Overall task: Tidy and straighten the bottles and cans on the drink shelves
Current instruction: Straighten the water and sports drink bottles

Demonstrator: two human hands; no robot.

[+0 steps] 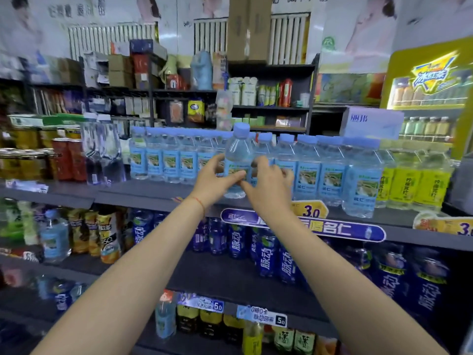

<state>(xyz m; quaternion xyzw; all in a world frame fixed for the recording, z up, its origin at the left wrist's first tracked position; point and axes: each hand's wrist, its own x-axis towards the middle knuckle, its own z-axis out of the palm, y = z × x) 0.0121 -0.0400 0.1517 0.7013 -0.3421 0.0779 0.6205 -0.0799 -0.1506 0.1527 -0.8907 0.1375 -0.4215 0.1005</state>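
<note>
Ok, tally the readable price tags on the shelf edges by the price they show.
3.0 tags: 2
5.0 tags: 2
Total: 4
The blurred tag at far left is unreadable and not counted.

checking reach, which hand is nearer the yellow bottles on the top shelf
Right. The right hand is on the water bottle, on the side toward the yellow bottles. The left hand grips the same bottle's far side.
</note>
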